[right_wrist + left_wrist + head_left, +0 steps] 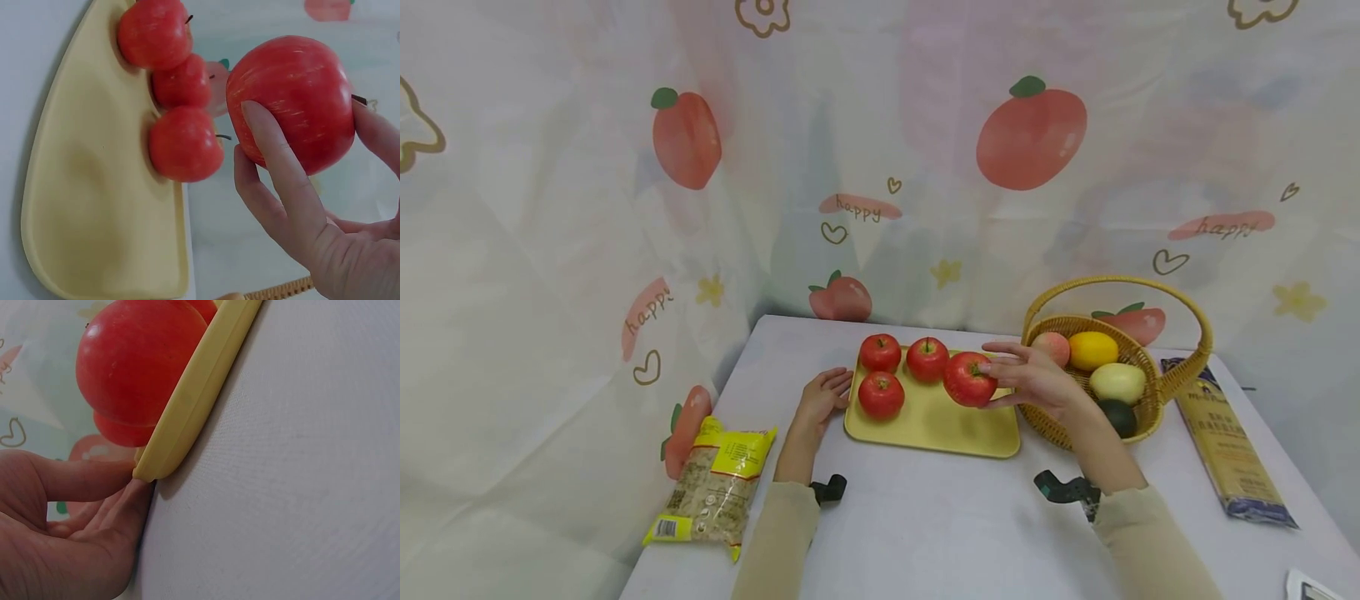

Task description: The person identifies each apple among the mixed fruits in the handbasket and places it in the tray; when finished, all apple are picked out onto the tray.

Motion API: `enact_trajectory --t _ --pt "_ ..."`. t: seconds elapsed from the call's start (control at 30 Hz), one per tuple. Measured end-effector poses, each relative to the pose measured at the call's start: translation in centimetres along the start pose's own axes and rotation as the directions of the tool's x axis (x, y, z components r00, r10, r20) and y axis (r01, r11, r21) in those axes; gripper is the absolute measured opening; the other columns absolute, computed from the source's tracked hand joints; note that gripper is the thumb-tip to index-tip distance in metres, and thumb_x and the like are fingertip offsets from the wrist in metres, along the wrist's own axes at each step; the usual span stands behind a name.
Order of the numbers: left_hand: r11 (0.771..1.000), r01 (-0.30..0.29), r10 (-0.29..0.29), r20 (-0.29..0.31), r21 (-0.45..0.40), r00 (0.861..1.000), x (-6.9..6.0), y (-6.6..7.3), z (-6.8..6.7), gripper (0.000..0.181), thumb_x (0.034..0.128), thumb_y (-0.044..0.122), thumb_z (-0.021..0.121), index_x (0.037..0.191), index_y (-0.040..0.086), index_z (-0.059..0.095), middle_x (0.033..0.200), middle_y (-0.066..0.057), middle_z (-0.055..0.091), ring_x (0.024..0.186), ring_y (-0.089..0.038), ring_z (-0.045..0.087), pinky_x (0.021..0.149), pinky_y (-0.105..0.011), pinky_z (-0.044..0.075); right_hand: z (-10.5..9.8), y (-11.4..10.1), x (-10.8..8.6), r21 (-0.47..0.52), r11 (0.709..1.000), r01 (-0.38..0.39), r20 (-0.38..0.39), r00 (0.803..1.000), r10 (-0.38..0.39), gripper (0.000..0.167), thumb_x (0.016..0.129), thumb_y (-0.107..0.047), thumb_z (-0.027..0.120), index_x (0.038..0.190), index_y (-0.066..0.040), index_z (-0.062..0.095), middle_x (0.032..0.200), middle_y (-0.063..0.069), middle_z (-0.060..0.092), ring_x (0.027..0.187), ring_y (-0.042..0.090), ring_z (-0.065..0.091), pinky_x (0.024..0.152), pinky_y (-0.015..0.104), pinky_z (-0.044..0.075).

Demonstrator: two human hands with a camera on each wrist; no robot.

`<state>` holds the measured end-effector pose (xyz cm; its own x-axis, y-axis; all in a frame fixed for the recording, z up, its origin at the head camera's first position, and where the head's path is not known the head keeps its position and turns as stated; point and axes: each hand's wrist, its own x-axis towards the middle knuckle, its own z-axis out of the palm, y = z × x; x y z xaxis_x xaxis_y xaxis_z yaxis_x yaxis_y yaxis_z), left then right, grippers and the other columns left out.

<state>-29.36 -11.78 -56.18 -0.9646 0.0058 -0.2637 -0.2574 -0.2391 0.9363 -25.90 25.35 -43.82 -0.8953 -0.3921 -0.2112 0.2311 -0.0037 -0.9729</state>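
My right hand [1037, 382] grips a red apple [970, 379] above the right part of a yellow tray [936, 432]. In the right wrist view, fingers and thumb close around that apple [290, 103], and the tray's bare surface [94, 181] lies below it. Three more red apples sit on the tray: one at the back left [880, 353], one at the back middle [927, 360] and one in front at the left [881, 395]. At the tray's left end, my left hand [826, 398] pinches the rim [181, 419], thumb above and fingers beneath.
A wicker basket [1180, 382] with a tall handle stands right of the tray, holding a peach [1052, 348], a yellow lemon-like fruit [1093, 351], a pale green fruit [1117, 383] and a dark green one [1117, 417]. Packages lie at the far right [1228, 442] and left [718, 483].
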Motion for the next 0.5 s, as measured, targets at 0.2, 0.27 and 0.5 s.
enact_trajectory --t 0.2,0.27,0.5 --pt "1.0 0.003 -0.003 -0.009 0.011 1.0 -0.1 0.1 0.1 0.073 0.0821 -0.031 0.05 0.15 -0.005 0.047 0.151 -0.026 0.053 0.143 -0.036 0.05 0.115 -0.044 0.044 0.9 0.7 0.9 0.009 0.999 -0.037 -0.025 0.999 0.037 0.066 0.104 -0.011 0.062 0.158 0.005 0.027 0.147 0.022 0.047 0.11 0.028 0.069 0.094 0.068 0.051" --pt "1.0 0.007 -0.007 -0.013 0.01 1.0 -0.1 0.1 0.1 0.073 0.0818 -0.031 0.05 0.149 -0.004 0.048 0.15 -0.025 0.054 0.142 -0.035 0.051 0.115 -0.044 0.045 1.1 1.1 1.2 0.007 0.999 -0.046 -0.029 0.999 0.046 0.067 0.105 -0.011 0.061 0.159 0.006 0.025 0.148 0.024 0.045 0.11 0.027 0.069 0.094 0.067 0.051" --pt "1.0 0.008 -0.008 -0.001 0.0 1.0 0.0 0.2 0.0 0.073 0.082 -0.031 0.05 0.15 -0.005 0.047 0.151 -0.026 0.053 0.143 -0.035 0.05 0.117 -0.045 0.043 2.0 2.2 2.1 0.013 0.998 -0.069 -0.054 0.996 0.07 0.07 0.104 -0.012 0.063 0.159 0.007 0.024 0.146 0.027 0.048 0.107 0.027 0.069 0.096 0.069 0.048"
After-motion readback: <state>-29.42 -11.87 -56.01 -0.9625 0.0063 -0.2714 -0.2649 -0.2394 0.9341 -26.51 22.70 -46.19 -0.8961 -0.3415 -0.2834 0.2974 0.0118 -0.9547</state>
